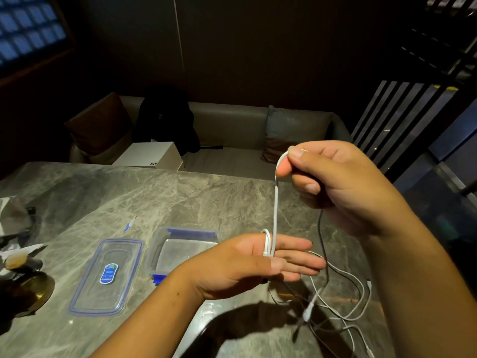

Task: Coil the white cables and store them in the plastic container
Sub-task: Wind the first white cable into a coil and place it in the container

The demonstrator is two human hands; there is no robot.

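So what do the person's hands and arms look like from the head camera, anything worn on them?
Both hands are bare: no gloves, rings, watch or bands show on the left hand or the right hand. Both forearms are uncovered as far as the picture's edge, with no sleeves in view. The nails that show are short and unpainted.

- Stood dim, with dark panelled walls point(258, 47).
- Ran along the far wall: beige upholstered bench sofa point(232, 125) with brown cushion point(100, 122) and grey cushion point(294, 125).
- Filled the foreground: grey veined marble tabletop point(129, 192).
- Glowed blue at upper left: gridded window point(28, 27).
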